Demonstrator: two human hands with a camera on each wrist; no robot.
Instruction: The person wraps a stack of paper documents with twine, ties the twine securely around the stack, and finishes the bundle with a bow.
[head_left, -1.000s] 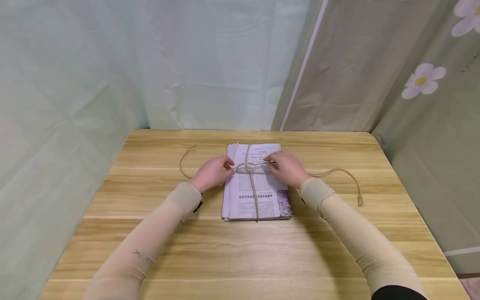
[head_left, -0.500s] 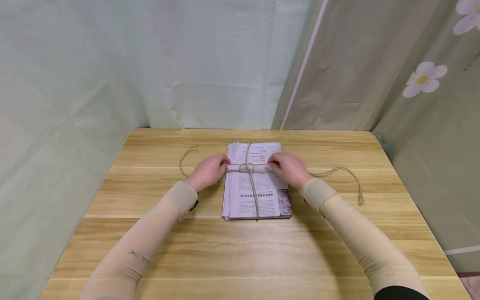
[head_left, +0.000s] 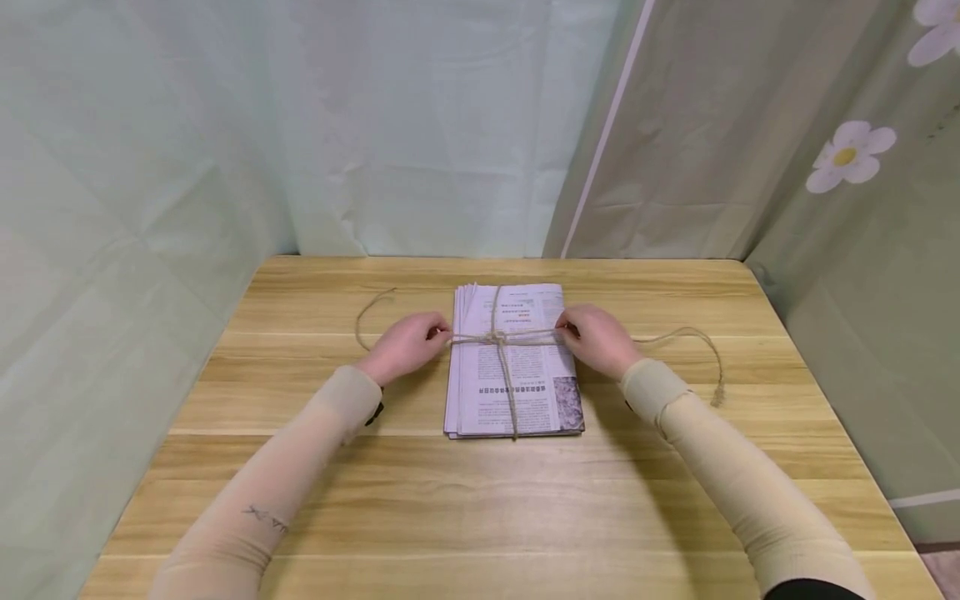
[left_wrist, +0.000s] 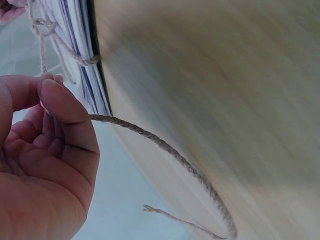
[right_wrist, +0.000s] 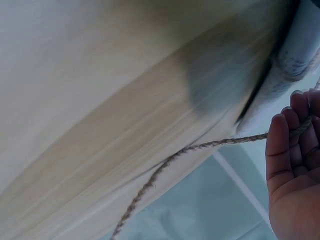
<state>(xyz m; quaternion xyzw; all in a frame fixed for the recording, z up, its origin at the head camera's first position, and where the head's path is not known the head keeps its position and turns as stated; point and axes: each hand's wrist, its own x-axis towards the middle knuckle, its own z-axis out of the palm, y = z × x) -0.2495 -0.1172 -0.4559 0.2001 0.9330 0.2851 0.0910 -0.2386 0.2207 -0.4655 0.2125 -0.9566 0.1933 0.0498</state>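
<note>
A stack of folded newspapers [head_left: 517,400] lies in the middle of the table, with brown twine [head_left: 507,375] crossing over it lengthwise and widthwise. At the crossing sits a small knot [head_left: 498,337]. My left hand [head_left: 408,343] pinches one strand between thumb and forefinger by the stack's left edge; the twine's tail [left_wrist: 170,150] runs out of that hand in the left wrist view. Over the right edge, my right hand [head_left: 597,337] pinches the other strand, whose tail [right_wrist: 165,165] trails away in the right wrist view. Both strands look stretched straight between the hands.
The wooden table [head_left: 480,517] reaches back to a pale curtain [head_left: 450,125]. A loose twine end [head_left: 367,312] lies to the left of the stack, and a frayed one [head_left: 717,392] to the right. A flowered curtain [head_left: 847,158] hangs at the right side.
My hands have moved apart, the left to the left and the right to the right. The loop at the crossing has drawn down into a small knot. The newspapers have stayed put.
</note>
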